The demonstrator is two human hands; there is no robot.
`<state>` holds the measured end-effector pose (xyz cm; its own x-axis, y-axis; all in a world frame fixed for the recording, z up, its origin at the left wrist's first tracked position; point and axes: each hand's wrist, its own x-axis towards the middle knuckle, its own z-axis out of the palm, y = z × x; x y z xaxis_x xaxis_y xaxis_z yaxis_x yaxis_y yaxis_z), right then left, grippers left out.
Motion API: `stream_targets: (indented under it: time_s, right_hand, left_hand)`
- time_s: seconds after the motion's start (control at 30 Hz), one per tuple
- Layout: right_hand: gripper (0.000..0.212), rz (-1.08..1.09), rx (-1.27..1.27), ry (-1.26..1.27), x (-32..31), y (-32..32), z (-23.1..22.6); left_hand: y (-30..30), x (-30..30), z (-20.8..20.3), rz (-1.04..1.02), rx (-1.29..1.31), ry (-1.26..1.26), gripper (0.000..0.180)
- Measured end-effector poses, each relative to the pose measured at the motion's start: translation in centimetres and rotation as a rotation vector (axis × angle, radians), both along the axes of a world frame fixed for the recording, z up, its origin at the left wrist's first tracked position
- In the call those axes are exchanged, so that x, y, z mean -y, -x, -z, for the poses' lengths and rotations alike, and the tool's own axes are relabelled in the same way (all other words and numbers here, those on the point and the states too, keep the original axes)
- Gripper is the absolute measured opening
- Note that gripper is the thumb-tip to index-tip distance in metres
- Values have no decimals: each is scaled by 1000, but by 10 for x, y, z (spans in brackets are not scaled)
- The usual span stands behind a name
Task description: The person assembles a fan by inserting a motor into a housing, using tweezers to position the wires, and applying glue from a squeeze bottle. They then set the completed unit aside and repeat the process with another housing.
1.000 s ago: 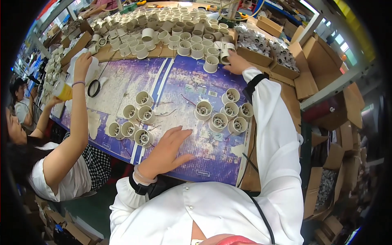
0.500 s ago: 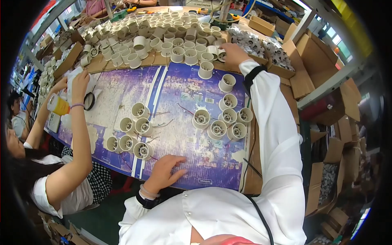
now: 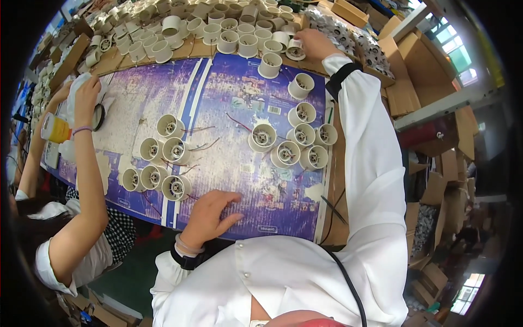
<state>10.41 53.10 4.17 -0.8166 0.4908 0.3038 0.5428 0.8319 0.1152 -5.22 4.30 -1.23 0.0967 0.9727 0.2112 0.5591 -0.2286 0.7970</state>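
My right hand [image 3: 316, 43] reaches to the far edge of the cardboard, its fingers closed on the rim of a white cylindrical lamp housing [image 3: 296, 52]. That housing is tipped so that its mouth faces me. My left hand [image 3: 208, 217] rests near the front of the purple printed cardboard [image 3: 239, 180], thumb apart from the fingers and nothing in it. Just beyond it stands a lamp housing [image 3: 175, 188] with metal parts inside and thin wires trailing out. More such housings [image 3: 285, 155] form a group at the right, below my right forearm.
Many white housings [image 3: 211, 34] crowd the far side. Cartons of silvery parts [image 3: 376, 46] stand at the back right beside a metal post [image 3: 430, 103]. At the left, a co-worker's hands [image 3: 87, 95] hold white material near a yellow-labelled tub [image 3: 54, 129].
The view has tilted, so the table's contents sit higher in it. My right hand has drawn the housing slightly away from the pile, its mouth now more visible. My left hand stays resting.
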Motion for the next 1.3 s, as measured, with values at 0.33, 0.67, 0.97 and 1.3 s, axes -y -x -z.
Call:
stream_targets:
  time_s: [0.33, 0.67, 0.97, 1.3]
  right_hand:
    - [16, 180, 219, 92, 0, -10, -5]
    - [24, 185, -10, 196, 18, 18, -17]
    - [31, 184, 123, 120, -13, 42, 11]
    - [34, 48, -61, 234, 4, 44, 0]
  left_hand:
    - [-3, -3, 2, 16, 10, -25, 40]
    - [-4, 1, -1, -7, 61, 65, 39]
    - [2, -4, -3, 1, 31, 33, 40]
    - [2, -3, -1, 11, 16, 54, 41]
